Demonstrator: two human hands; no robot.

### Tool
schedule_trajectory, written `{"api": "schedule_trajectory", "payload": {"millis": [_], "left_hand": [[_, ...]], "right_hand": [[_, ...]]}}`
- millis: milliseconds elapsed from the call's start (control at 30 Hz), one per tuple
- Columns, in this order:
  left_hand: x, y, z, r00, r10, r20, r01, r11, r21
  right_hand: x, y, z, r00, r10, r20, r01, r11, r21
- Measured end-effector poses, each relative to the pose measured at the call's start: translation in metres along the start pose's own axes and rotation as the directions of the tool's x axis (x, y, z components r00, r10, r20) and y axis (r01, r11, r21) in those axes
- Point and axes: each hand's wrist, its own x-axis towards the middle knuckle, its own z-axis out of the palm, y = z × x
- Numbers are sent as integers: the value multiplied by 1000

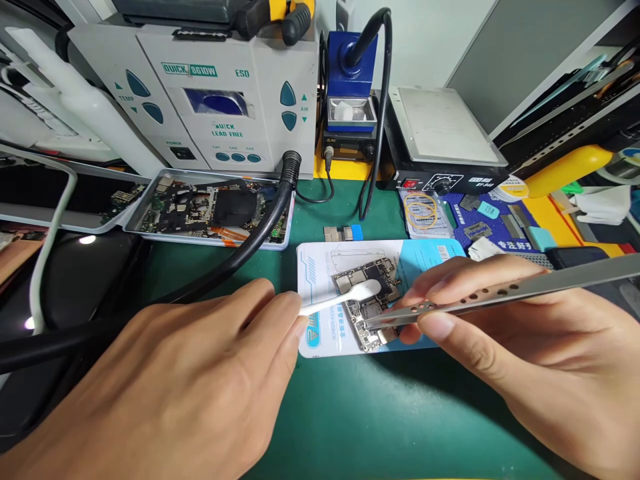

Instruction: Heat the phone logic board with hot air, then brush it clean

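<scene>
My left hand (215, 360) pinches the thin end of a white cotton swab (345, 298), whose rounded tip hangs over a phone circuit board (361, 275). Metal tweezers (480, 297) with round holes along their arms are held in my right hand (540, 347). Their points reach down to the lower part of the board; whether they grip anything there cannot be made out. The board lies at an angle on a printed white and blue card (313, 280), partly hidden by the swab, the tweezers and my right fingers.
A hot air station (220, 100) stands behind, its black hose (250, 233) crossing on the left. Behind the card are a soldering iron stand (350, 80) and a heating plate (445, 127). A tray (210, 210) holds phone parts. Blades (477, 231) lie at right on the green mat (340, 420).
</scene>
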Motion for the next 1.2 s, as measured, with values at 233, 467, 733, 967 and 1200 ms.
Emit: {"api": "schedule_trajectory", "payload": {"millis": [233, 467, 733, 967, 1200], "left_hand": [[6, 5, -5, 1000, 14, 13, -14, 1000, 14], [2, 6, -6, 1000, -1, -14, 2, 1000, 25], [-2, 3, -3, 1000, -13, 21, 12, 999, 36], [-5, 4, 4, 999, -46, -25, 47, 998, 41], [0, 6, 5, 998, -37, -41, 39, 998, 54]], "right_hand": [[-1, -1, -1, 1000, 2, 2, -2, 1000, 0], [-5, 1, -3, 1000, 4, -14, -4, 1000, -3], [-3, 2, -2, 1000, 13, -7, -13, 1000, 25], [-5, 0, -2, 1000, 7, -16, -7, 1000, -13], [-5, 1, -2, 1000, 5, -28, -5, 1000, -11]]}}
